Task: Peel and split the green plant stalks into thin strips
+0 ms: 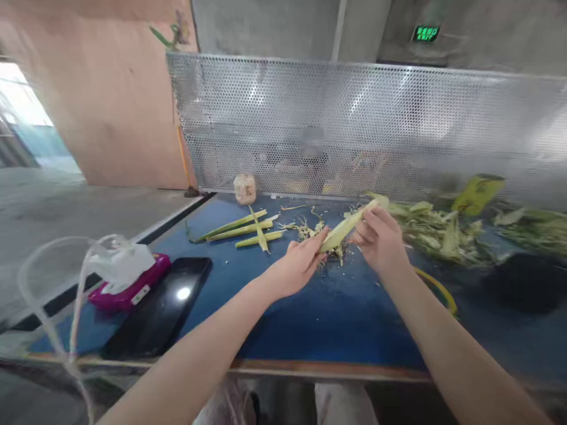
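Observation:
A pale green corn husk (342, 231) is held slantwise above the table, its far end up to the right. My left hand (302, 262) grips its lower left end, fingers closed. At the upper right end, my right hand (380, 241) pinches the husk between thumb and fingers. Below and behind the husk lies a scatter of thin, pale plant scraps (305, 229), partly hidden by it. Several narrow green-yellow husk pieces (241, 229) lie to the left of my left hand, one crossing over others.
A heap of loose husks (436, 233) lies right, by a yellow object (478, 193). A yellow-rimmed thing (443, 292) sits behind my right forearm. Left are a black tablet-like slab (166, 307) and a magenta pack (130, 283). A perforated metal screen (354, 130) closes the back.

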`<move>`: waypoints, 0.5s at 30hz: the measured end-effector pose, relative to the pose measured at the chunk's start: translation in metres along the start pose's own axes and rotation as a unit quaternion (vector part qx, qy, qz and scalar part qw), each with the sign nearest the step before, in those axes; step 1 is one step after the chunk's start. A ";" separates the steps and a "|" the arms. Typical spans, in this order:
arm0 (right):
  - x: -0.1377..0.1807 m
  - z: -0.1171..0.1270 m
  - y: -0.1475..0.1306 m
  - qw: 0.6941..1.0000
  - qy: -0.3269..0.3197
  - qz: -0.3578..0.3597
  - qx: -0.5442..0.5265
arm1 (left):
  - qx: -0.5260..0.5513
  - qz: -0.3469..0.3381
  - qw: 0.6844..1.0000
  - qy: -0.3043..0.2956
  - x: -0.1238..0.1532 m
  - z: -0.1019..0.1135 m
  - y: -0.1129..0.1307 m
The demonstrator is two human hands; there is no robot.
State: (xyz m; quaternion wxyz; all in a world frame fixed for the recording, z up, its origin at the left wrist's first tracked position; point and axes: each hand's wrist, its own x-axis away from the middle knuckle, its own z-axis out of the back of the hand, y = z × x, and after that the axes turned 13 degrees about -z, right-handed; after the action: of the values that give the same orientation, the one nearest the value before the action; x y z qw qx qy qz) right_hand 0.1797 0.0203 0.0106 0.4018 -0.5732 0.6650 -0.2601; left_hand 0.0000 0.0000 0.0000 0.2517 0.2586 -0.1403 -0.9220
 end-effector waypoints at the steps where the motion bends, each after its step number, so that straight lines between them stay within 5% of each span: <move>1: -0.001 0.000 0.000 1.000 -0.002 -0.001 0.000 | 0.000 0.000 1.000 0.001 -0.001 0.000 0.000; 9: -0.002 0.003 0.000 1.000 -0.006 0.007 0.025 | 0.000 -0.056 0.998 0.039 -0.002 -0.005 -0.013; 15: -0.004 0.005 0.002 0.996 0.002 0.024 0.084 | 0.031 -0.007 0.983 0.183 -0.004 0.006 -0.026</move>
State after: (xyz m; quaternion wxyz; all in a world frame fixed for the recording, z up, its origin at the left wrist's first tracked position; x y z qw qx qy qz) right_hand 0.1827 0.0249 0.0076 0.4535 -0.5206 0.6553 -0.3063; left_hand -0.0107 0.0245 -0.0032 0.2581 0.4313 -0.1184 -0.8564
